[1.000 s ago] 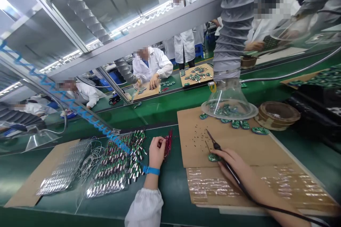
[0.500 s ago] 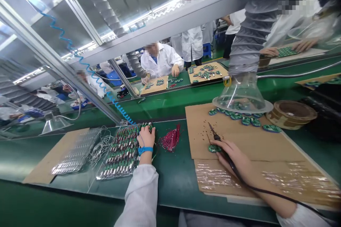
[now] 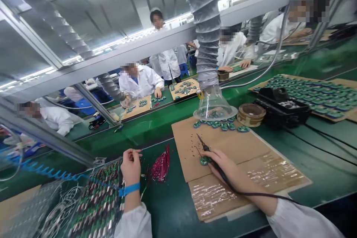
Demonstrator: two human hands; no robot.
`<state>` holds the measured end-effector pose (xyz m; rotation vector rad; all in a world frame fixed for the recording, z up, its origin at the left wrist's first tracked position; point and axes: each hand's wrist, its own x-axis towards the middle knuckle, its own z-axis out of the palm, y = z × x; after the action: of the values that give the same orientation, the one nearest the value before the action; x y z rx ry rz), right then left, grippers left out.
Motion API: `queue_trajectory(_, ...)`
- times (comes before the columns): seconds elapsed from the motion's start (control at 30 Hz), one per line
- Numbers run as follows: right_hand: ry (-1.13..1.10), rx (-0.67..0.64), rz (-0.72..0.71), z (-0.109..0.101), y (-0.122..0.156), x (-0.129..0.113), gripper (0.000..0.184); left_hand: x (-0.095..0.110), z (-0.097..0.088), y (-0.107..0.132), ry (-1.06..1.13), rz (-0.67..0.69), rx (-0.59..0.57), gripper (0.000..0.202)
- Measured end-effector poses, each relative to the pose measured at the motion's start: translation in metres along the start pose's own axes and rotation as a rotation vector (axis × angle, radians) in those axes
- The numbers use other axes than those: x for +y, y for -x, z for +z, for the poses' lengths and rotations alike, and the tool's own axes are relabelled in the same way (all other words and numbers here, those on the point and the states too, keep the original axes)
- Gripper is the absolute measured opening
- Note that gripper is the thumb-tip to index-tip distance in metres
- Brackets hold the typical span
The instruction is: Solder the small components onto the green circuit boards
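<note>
R hand [image 3: 223, 167] closed on soldering iron [image 3: 208, 149] over green board [image 3: 205, 161] on cardboard [image 3: 237, 145], L hand [image 3: 131, 167] pinched shut near red wires [image 3: 161, 165], approx. dozen boards [image 3: 220, 125] in row, big pile of cells [image 3: 97, 200] remaining.

corded soldering iron [image 3: 206, 148] held in right hand [image 3: 225, 167], tip pointed away, over small green circuit board [image 3: 205, 161] lying on cardboard sheet [image 3: 223, 137]
</note>
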<state>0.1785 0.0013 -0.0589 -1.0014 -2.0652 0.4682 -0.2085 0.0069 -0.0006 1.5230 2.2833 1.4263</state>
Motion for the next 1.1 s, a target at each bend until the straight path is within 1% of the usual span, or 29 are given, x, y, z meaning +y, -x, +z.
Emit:
queue_trajectory(0.03,-0.001,0.007,0.003,0.001,0.0,0.001,0.048,0.011,0.007,0.008,0.062,0.05,-0.068,0.022)
queue_trajectory(0.1,-0.007,0.024,0.013,0.001,0.0,0.001,0.047,0.039,0.027,0.031,0.161,0.158,-0.24,0.025)
queue_trajectory(0.13,-0.011,0.034,0.02,0.0,0.0,0.001,0.045,0.053,0.039,0.045,0.194,0.206,-0.334,0.021)
queue_trajectory(0.17,-0.017,0.046,0.03,-0.001,0.0,0.0,0.043,0.067,0.051,0.061,0.228,0.263,-0.476,0.018)
queue_trajectory(0.2,-0.022,0.061,0.04,-0.003,0.0,-0.001,0.04,0.08,0.063,0.076,0.256,0.319,-0.59,0.018)
queue_trajectory(0.27,-0.036,0.091,0.058,-0.008,0.0,-0.004,0.033,0.1,0.081,0.102,0.275,0.408,-0.719,0.019)
queue_trajectory(0.33,-0.054,0.111,0.064,-0.013,0.001,-0.007,0.021,0.112,0.091,0.119,0.278,0.477,-0.751,0.02)
queue_trajectory(0.4,-0.072,0.12,0.061,-0.018,0.001,-0.012,0.01,0.118,0.094,0.126,0.278,0.528,-0.75,0.02)
queue_trajectory(0.5,-0.099,0.114,0.056,-0.021,0.001,-0.016,0.009,0.121,0.095,0.129,0.294,0.592,-0.747,0.019)
queue_trajectory(0.57,-0.124,0.099,0.056,-0.021,0.001,-0.016,0.008,0.124,0.095,0.13,0.311,0.61,-0.744,0.018)
queue_trajectory(0.67,-0.163,0.085,0.071,-0.021,0.003,-0.015,0.01,0.128,0.094,0.132,0.297,0.566,-0.772,0.017)
queue_trajectory(0.83,-0.209,0.088,0.123,-0.023,0.005,-0.017,0.009,0.129,0.086,0.133,0.281,0.46,-0.88,0.017)
queue_trajectory(0.97,-0.302,0.09,0.181,-0.027,0.005,-0.023,0.01,0.127,0.08,0.132,0.284,0.434,-0.9,0.016)
queue_trajectory(1.1,-0.357,0.05,0.236,-0.032,0.004,-0.028,0.013,0.128,0.079,0.131,0.283,0.4,-0.92,0.015)
